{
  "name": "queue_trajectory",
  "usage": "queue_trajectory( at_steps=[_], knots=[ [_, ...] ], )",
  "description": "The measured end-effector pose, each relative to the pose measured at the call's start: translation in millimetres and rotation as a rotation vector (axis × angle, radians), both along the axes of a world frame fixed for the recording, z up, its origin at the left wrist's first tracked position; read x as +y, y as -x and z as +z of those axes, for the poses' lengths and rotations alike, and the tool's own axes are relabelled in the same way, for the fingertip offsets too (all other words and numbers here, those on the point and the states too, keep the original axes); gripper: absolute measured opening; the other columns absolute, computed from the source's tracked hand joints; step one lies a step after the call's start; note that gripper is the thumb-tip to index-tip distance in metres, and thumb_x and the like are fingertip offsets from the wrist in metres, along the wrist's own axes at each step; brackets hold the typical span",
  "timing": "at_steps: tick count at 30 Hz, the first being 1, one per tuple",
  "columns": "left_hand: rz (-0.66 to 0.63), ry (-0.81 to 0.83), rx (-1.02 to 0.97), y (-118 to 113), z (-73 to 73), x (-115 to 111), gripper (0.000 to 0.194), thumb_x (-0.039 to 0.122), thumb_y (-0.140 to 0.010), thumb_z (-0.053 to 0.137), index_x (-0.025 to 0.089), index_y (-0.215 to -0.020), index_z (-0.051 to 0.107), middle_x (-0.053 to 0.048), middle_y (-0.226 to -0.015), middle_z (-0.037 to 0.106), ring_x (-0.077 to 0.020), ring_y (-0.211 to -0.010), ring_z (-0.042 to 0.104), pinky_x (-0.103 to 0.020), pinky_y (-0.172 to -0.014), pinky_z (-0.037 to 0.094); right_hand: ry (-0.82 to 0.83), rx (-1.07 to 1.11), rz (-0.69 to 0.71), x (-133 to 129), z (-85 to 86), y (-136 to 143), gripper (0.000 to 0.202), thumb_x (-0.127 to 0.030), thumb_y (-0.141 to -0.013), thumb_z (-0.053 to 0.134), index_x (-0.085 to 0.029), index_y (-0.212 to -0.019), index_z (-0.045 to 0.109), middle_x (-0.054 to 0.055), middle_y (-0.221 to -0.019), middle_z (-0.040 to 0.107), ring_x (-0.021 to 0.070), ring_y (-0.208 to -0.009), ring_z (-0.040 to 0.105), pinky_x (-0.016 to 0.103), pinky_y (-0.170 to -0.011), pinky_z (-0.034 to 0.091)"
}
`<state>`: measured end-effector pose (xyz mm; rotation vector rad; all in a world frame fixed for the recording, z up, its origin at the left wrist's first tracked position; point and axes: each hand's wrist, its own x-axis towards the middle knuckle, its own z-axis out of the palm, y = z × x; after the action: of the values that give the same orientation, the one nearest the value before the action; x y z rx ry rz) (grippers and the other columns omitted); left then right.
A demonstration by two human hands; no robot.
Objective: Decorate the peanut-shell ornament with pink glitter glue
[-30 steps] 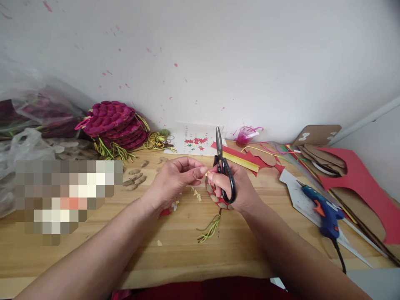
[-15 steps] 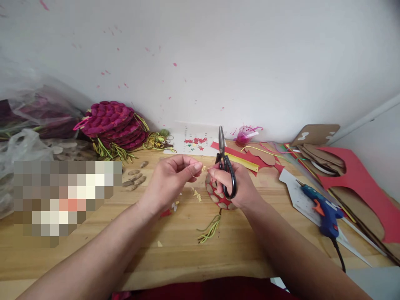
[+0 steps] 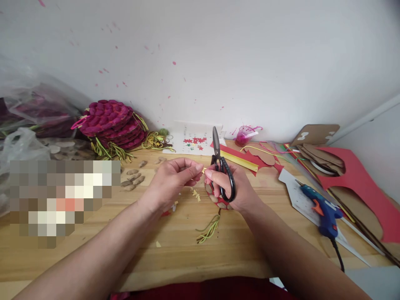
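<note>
- Two hands meet at mid-frame over the table [image 3: 187,250], close together so the fingertips can work one tiny yellow scrap [image 3: 203,170].
- Left hand [image 3: 173,181] is curled, thumb and forefinger pinching the scrap.
- Right hand [image 3: 233,187] is closed round the scissors [image 3: 221,171], blades shut and pointing up, parked clear of the pinch.
- Beneath it lies a red disc [image 3: 215,199].
- Glue gun [image 3: 321,208] lies at right.

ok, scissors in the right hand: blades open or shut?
Shut. The scissors hang from the right hand with both blades together as one dark point aimed up and away. The left hand pinches a small yellow scrap.
</note>
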<state>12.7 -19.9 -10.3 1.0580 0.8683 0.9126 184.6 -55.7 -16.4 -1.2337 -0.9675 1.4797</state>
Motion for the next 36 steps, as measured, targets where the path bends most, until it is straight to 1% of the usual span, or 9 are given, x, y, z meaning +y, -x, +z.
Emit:
queue_trajectory(
  at_steps=[6, 11, 15, 18, 22, 25, 27, 30, 36],
  knots=[
    [-0.034, -0.045, 0.024, -0.5, -0.9, -0.2, 0.033, 0.043, -0.071, 0.088, 0.016, -0.075, 0.071, -0.002, -0.07, 0.067, -0.0109, -0.063, 0.056, -0.024, -0.062, 0.046, -0.021, -0.008, -0.053, 0.3, -0.2, 1.1, 0.029, -0.042, -0.071, 0.083, -0.021, -0.076, 0.063, -0.005, -0.054, 0.063, 0.0088, -0.035, 0.047, 0.02, -0.028, 0.034],
    [-0.061, -0.115, 0.086, 1.8, 1.2, -0.6, 0.03, 0.042, -0.075, 0.086, 0.017, -0.082, 0.072, -0.002, -0.076, 0.07, -0.0122, -0.066, 0.059, -0.025, -0.065, 0.048, -0.003, -0.048, -0.059, -1.1, -1.6, 1.4, 0.028, -0.043, -0.074, 0.079, -0.022, -0.08, 0.061, -0.007, -0.044, 0.056, 0.0096, -0.03, 0.043, 0.02, -0.026, 0.033],
    [-0.016, -0.239, 0.226, 2.9, 7.9, -5.3, 0.024, 0.039, -0.079, 0.081, 0.017, -0.078, 0.071, -0.002, -0.075, 0.069, -0.0131, -0.067, 0.058, -0.026, -0.065, 0.047, 0.004, -0.085, -0.12, -1.8, 1.5, 5.9, 0.027, -0.035, -0.069, 0.081, -0.022, -0.08, 0.059, -0.009, -0.044, 0.055, 0.0085, -0.031, 0.044, 0.017, -0.027, 0.031],
    [0.019, -0.286, 0.212, 3.7, 11.9, -7.0, 0.023, 0.038, -0.078, 0.081, 0.017, -0.077, 0.071, -0.002, -0.073, 0.068, -0.0134, -0.067, 0.058, -0.026, -0.066, 0.047, 0.038, -0.078, -0.14, 0.0, 0.3, 5.3, 0.024, -0.033, -0.071, 0.078, -0.023, -0.082, 0.059, -0.009, -0.042, 0.052, 0.0091, -0.029, 0.042, 0.018, -0.026, 0.031],
    [-0.019, -0.112, 0.07, 4.3, 8.8, -2.1, 0.026, 0.039, -0.072, 0.086, 0.017, -0.075, 0.072, -0.003, -0.07, 0.068, -0.0132, -0.065, 0.059, -0.026, -0.064, 0.047, 0.009, -0.055, -0.062, 2.6, -4.7, -0.1, 0.022, -0.038, -0.077, 0.075, -0.021, -0.079, 0.062, -0.006, -0.049, 0.058, 0.0084, -0.029, 0.044, 0.02, -0.027, 0.036],
    [-0.045, 0.052, -0.041, 3.7, 4.5, 2.5, 0.028, 0.037, -0.068, 0.089, 0.015, -0.074, 0.073, -0.005, -0.071, 0.07, -0.0125, -0.064, 0.06, -0.025, -0.062, 0.047, -0.03, -0.117, 0.006, 2.9, -7.4, -2.0, 0.024, -0.034, -0.074, 0.08, -0.019, -0.07, 0.061, -0.003, -0.058, 0.064, 0.0072, -0.034, 0.05, 0.019, -0.03, 0.038],
    [-0.036, 0.107, -0.074, 3.4, 3.5, 3.9, 0.028, 0.034, -0.065, 0.091, 0.013, -0.075, 0.075, -0.005, -0.07, 0.071, -0.0117, -0.064, 0.061, -0.023, -0.061, 0.047, -0.018, -0.121, 0.001, 2.8, -7.6, -2.3, 0.022, -0.035, -0.073, 0.081, -0.019, -0.075, 0.065, -0.004, -0.056, 0.063, 0.0082, -0.035, 0.05, 0.019, -0.031, 0.038],
    [-0.019, 0.132, -0.074, 3.4, 4.4, 4.0, 0.028, 0.032, -0.064, 0.092, 0.013, -0.076, 0.076, -0.005, -0.071, 0.071, -0.0109, -0.064, 0.061, -0.022, -0.06, 0.047, 0.002, -0.029, -0.002, 2.4, -5.5, -3.2, 0.023, -0.038, -0.076, 0.079, -0.021, -0.084, 0.067, -0.005, -0.053, 0.061, 0.0097, -0.034, 0.048, 0.021, -0.029, 0.036],
    [-0.052, 0.071, -0.024, 3.6, 4.3, 2.5, 0.025, 0.034, -0.069, 0.089, 0.014, -0.075, 0.076, -0.005, -0.072, 0.072, -0.0112, -0.063, 0.06, -0.024, -0.06, 0.048, -0.02, 0.02, 0.063, 0.5, -2.3, -5.9, 0.028, -0.046, -0.081, 0.077, -0.021, -0.079, 0.066, -0.006, -0.049, 0.059, 0.0091, -0.032, 0.044, 0.023, -0.031, 0.04]
  ],
)
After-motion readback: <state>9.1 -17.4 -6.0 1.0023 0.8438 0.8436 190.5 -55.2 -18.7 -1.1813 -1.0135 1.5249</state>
